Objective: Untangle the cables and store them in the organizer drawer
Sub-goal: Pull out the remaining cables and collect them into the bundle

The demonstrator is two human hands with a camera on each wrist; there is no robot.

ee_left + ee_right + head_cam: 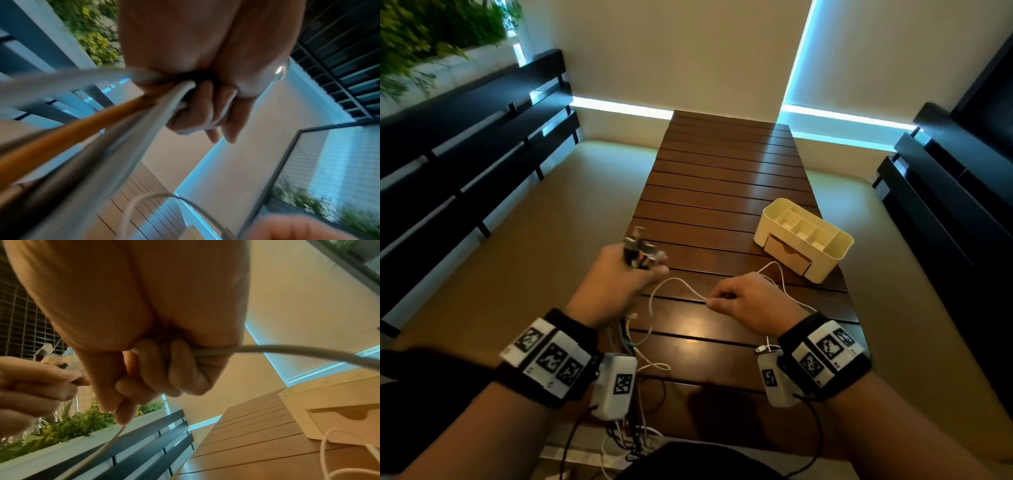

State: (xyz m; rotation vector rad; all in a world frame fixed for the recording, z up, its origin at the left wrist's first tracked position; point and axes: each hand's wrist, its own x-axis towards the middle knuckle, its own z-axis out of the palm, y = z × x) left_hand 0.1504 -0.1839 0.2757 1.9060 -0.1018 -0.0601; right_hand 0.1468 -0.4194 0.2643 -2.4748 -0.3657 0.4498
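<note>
My left hand (619,277) grips a bundle of cables (115,113), white, grey and orange, with their plug ends (642,248) sticking up out of the fist. The bundle hangs down past my left wrist over the table's near edge. My right hand (743,301) pinches a single white cable (674,284) that loops between both hands and trails right toward the organizer (804,236). In the right wrist view the white cable (287,352) runs through my curled fingers (164,369). The cream organizer has open top compartments, and its wooden drawer (787,253) is closed.
A brown slatted table (722,192) runs away from me, the organizer at its right edge. More tangled cables (633,438) hang below the near edge. Dark slatted benches (469,147) flank both sides, with plants (431,31) at far left.
</note>
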